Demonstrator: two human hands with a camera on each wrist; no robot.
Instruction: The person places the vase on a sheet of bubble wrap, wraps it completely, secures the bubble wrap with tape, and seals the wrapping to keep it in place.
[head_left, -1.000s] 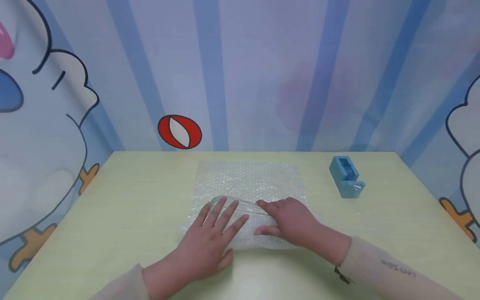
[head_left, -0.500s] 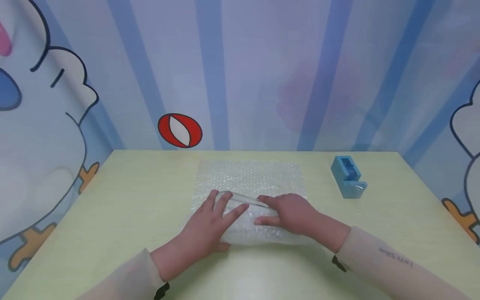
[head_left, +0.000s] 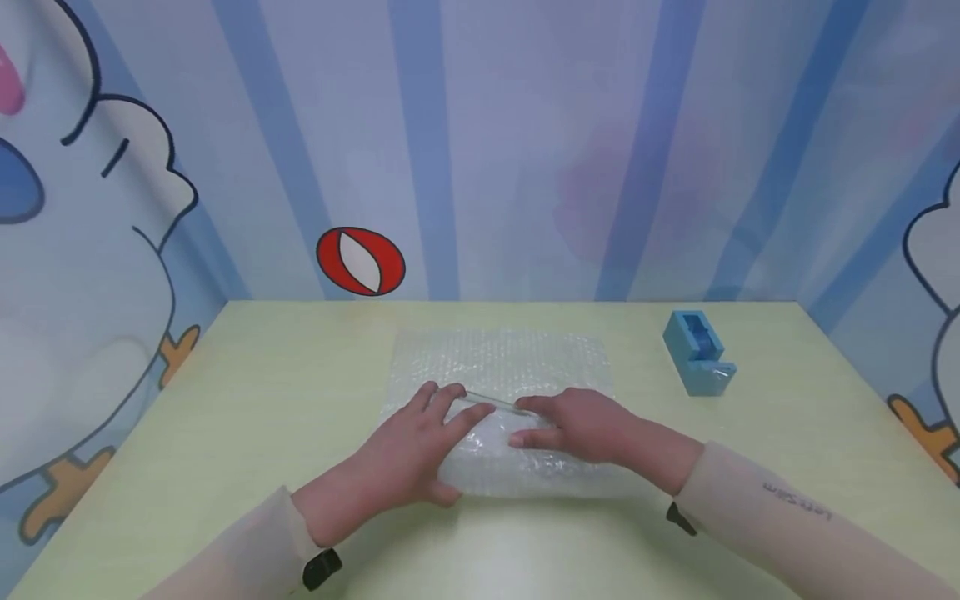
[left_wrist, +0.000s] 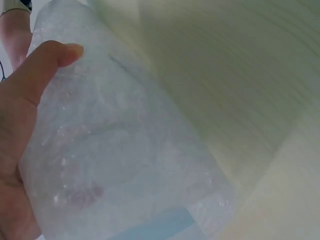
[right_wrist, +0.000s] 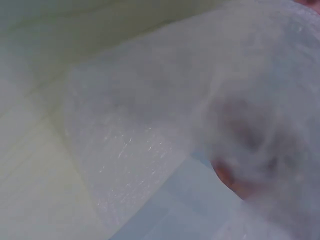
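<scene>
A sheet of bubble wrap point(head_left: 502, 354) lies on the table, its near part folded over a clear object point(head_left: 491, 400) whose thin, glassy edge shows between the hands. What kind of object it is, I cannot tell. My left hand point(head_left: 408, 454) holds the left side of the folded part, fingertips bent over its far edge and thumb at the near side. My right hand point(head_left: 585, 425) grips the right side between index finger and thumb. In the left wrist view, the folded bubble wrap point(left_wrist: 125, 135) fills the middle. Fingers show blurred through the bubble wrap point(right_wrist: 135, 110) in the right wrist view.
A blue tape dispenser point(head_left: 697, 354), a strip of tape at its cutter, stands at the back right of the pale table point(head_left: 300, 358). Behind the table rises a striped blue backdrop point(head_left: 517, 150) with cartoon figures.
The left hand's fingers have drawn in and bent over the far edge, where they lay spread flat before. The folded part rose a little, then settled lower. The right hand has hardly moved.
</scene>
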